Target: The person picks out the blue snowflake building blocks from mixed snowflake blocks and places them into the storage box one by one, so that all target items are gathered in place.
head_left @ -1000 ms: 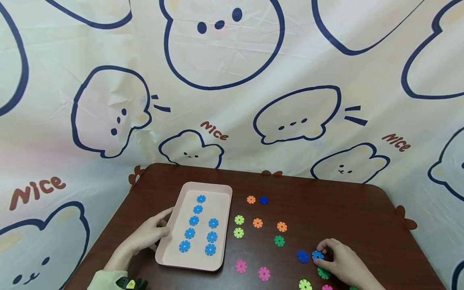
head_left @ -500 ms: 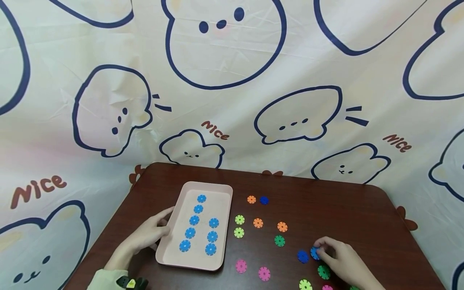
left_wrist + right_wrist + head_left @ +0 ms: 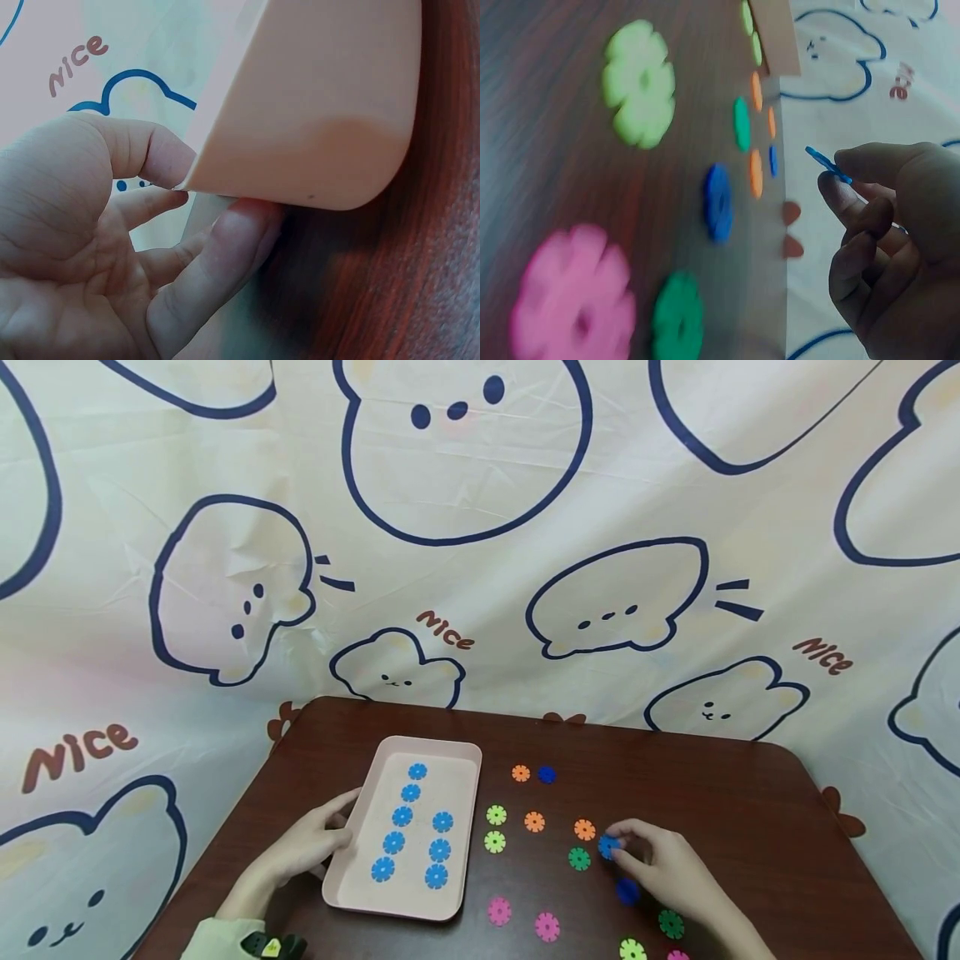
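Observation:
A light blue snowflake-shaped disc (image 3: 609,847) is pinched between thumb and index finger of my right hand (image 3: 671,868), raised off the table in the right wrist view (image 3: 829,165). My left hand (image 3: 309,841) holds the left side of a pale pink tray (image 3: 348,893); its fingertips meet the tray's edge in the left wrist view (image 3: 322,150). Two columns of light blue discs (image 3: 393,842) lie flat in the tray, the left column longer. Beneath my right hand is a darker blue disc (image 3: 627,892), with a green disc (image 3: 579,859) to its upper left.
Loose discs lie right of the tray: orange (image 3: 534,822), yellow-green (image 3: 495,842), pink (image 3: 547,927), dark blue (image 3: 547,774) and green (image 3: 671,924). The brown table (image 3: 712,793) ends at a patterned cloth (image 3: 480,585) behind.
My right hand has lifted the light blue disc from the right and carried it up and left, past the darker blue disc. The left hand and tray stay in place.

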### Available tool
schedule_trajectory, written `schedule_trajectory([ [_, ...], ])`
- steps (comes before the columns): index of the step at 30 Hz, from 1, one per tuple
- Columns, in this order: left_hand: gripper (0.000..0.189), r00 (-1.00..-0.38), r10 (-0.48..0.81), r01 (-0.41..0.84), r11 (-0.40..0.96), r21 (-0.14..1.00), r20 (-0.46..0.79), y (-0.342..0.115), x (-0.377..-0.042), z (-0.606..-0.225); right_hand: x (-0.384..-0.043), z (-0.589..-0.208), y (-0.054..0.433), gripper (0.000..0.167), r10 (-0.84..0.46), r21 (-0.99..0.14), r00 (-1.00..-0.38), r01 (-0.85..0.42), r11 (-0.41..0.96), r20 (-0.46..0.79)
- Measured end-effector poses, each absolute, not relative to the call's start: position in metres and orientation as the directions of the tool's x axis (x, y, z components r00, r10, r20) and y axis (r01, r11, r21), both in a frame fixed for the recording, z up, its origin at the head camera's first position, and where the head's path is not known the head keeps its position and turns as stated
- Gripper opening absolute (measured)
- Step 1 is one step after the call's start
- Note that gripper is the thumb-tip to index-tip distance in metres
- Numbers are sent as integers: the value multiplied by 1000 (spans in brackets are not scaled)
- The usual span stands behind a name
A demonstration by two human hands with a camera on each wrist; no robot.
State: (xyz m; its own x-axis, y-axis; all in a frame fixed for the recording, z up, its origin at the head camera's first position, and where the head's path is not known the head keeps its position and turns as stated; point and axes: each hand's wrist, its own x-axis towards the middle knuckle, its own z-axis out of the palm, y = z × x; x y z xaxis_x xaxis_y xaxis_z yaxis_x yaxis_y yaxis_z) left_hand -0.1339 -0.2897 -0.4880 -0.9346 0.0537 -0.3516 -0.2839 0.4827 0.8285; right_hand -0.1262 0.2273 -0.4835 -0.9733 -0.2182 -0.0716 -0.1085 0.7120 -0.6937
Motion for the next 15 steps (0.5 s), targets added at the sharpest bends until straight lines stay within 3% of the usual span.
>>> schedule_trajectory([
  [15, 75, -935, 34, -290, 495, 819, -352, -287, -132, -485, -160, -484, 143, 17, -361, -743, -930, -286, 605, 64],
])
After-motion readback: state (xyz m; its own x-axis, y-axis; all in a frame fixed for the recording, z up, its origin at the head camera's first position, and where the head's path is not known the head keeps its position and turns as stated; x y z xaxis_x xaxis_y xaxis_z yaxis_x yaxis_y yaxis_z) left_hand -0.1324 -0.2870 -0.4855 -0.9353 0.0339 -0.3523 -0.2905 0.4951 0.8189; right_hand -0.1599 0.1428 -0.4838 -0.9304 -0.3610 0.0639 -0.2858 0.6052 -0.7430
